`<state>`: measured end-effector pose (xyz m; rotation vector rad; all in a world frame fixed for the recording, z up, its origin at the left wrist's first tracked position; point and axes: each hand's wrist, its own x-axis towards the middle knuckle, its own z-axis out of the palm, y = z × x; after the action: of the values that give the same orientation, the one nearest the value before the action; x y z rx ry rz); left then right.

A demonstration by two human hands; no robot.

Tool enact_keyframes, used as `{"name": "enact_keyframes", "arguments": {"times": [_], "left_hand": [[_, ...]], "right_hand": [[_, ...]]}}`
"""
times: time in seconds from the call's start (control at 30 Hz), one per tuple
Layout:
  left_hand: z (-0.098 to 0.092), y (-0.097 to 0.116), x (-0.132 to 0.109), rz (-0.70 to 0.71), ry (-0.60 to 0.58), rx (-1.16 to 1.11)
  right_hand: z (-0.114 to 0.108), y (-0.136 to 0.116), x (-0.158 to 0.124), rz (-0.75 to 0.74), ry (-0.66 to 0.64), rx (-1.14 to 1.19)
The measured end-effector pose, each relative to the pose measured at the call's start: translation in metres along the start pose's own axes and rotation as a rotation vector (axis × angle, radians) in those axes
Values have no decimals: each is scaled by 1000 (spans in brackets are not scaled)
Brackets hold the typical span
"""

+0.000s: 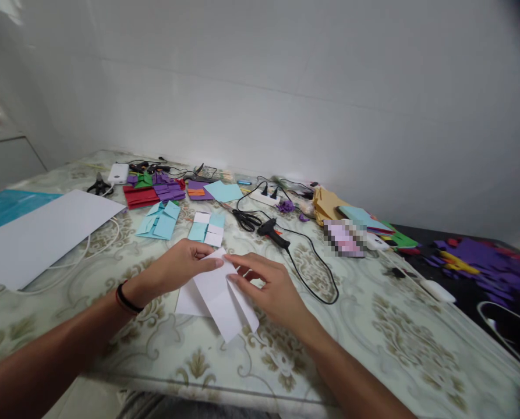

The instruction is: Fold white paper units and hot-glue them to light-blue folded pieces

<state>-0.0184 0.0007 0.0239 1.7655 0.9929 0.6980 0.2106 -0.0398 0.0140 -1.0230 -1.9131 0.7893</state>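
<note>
A folded white paper (218,298) lies on the patterned tabletop (373,314) in front of me. My left hand (176,269) rests on its upper left part, thumb and fingers pinching the top edge. My right hand (268,285) presses on its right side, fingers curled over a fold with the index fingertip near the left thumb. Both hands grip the paper. A dark band circles my left wrist.
Folded light blue and white pieces (206,228), more light blue paper (160,221), red and purple paper (155,195), black scissors (246,220), a black glue gun (273,233) with cable, a white power strip (266,198), and large white sheet (41,233) lie behind.
</note>
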Motion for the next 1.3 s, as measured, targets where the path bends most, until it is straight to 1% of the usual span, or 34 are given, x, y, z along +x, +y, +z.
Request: {"name": "enact_keyframes", "arguments": {"times": [0.07,0.17,0.3,0.4,0.53,0.77,0.93,1.13,1.3], "left_hand": [[0,-1,0,-23,-42,-32],[0,-1,0,-27,-49,-38],[2,2,-2,-12,-46,-28],[3,6,-4,-20,-49,16],[5,10,-5,-19,-60,108],[7,7,-2,-47,-74,103],[9,7,-2,-24,-143,96],[12,4,-3,-35,-179,78],[14,5,-3,-41,-200,112]], "right_hand": [[0,0,0,-9,0,-4],[1,2,-1,6,-2,-1],[4,6,1,122,17,111],[4,5,2,221,2,190],[3,3,3,276,-39,245],[6,6,1,278,-41,266],[9,7,1,254,-31,287],[9,7,0,238,-40,315],[9,7,0,227,-54,329]]}}
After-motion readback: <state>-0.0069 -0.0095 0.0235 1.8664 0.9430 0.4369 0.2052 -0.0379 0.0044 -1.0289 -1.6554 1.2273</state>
